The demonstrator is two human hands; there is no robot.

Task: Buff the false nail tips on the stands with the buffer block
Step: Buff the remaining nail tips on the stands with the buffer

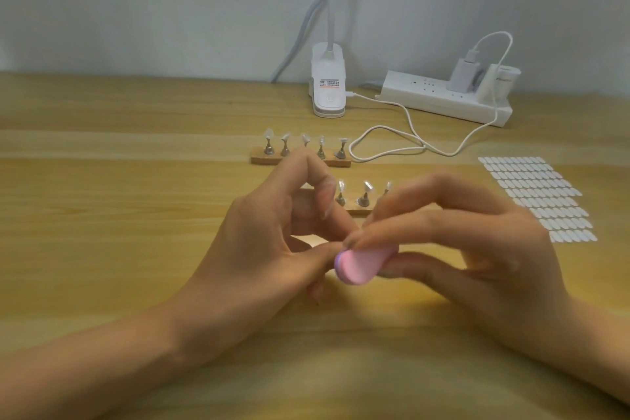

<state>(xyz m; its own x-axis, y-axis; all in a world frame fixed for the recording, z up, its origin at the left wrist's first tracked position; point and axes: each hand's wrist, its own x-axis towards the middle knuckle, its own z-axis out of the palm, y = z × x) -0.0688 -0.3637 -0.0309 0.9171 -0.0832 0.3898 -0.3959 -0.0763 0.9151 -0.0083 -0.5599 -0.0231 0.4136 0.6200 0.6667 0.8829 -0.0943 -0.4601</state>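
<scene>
My right hand [477,242] grips a pink buffer block [361,264] with a purple layer, thumb below and fingers on top. My left hand [272,249] meets the block's left end, its thumb and curled fingers pinching what appears to be a nail tip stand, almost wholly hidden by the fingers. Behind the hands, a near wooden base [359,212] carries metal stands with clear nail tips [367,186], partly covered by my fingers. A far wooden base [262,159] holds several more stands with tips [269,134].
A sheet of white adhesive tabs [538,198] lies on the wooden table [102,198] at the right. At the back stand a clip lamp [328,89] and a white power strip [443,100]. A white cable [392,140] loops beside the far base.
</scene>
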